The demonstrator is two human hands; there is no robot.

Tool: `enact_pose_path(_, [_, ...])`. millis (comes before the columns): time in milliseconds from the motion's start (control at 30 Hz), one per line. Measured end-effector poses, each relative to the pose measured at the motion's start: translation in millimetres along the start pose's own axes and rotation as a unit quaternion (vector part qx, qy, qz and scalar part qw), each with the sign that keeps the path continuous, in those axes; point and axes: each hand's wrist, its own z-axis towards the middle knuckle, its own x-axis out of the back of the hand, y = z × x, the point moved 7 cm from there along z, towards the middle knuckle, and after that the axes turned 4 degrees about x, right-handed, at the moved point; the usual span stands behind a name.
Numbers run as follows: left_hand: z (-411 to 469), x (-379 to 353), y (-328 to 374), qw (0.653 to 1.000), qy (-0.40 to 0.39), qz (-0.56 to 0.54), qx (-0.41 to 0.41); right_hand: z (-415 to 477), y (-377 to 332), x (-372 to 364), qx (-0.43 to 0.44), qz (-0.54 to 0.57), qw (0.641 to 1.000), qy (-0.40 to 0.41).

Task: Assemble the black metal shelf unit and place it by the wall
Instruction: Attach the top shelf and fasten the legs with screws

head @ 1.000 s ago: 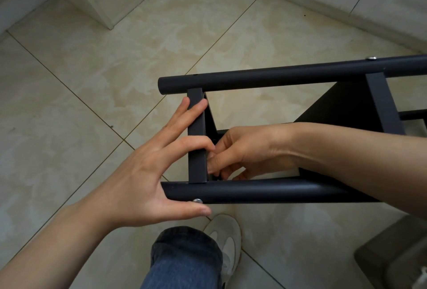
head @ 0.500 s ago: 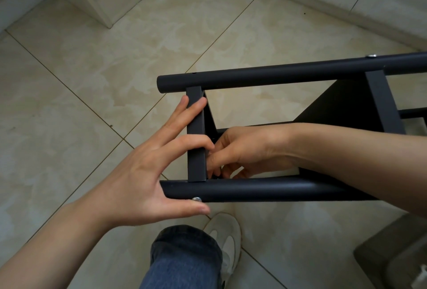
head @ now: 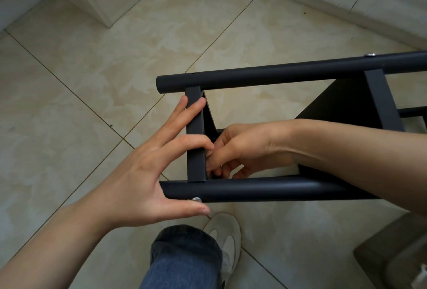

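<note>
- Fastening flat black crossbar [head: 196,168] onto black metal shelf unit [head: 277,188], sideways over beige tile floor [head: 92,80].
- Left hand [head: 143,173] is bracing it, fingers straight.
- Right hand [head: 245,147] is curling behind joint; can't tell its hold.
- Next: tightening, keeping alignment.

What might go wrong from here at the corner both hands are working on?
1. The right hand works with curled fingers in the tight corner behind the crossbar; anything small it handles there is hidden and might drop onto the floor.
2. The left hand only braces with spread fingers, so the frame may shift and pinch fingers against the near tube.
</note>
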Motion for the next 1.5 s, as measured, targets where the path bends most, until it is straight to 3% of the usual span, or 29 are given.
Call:
enact_pose_path(500, [1.0,-0.4,0.2,1.0,0.0,-0.002,-0.004,2.6,7.6,-2.8,-0.039,0.011,0.999,-0.024])
enact_pose_path(1233, [1.0,-0.6,-0.2,1.0,0.001,-0.003,-0.005,3.5,5.8,-4.4,-0.028,0.048,0.998,-0.033])
enact_pose_path(1500, [0.9,-0.7,-0.5,1.0,0.003,-0.005,-0.005,4.9,6.5,-4.8,-0.025,0.01,0.999,-0.025])
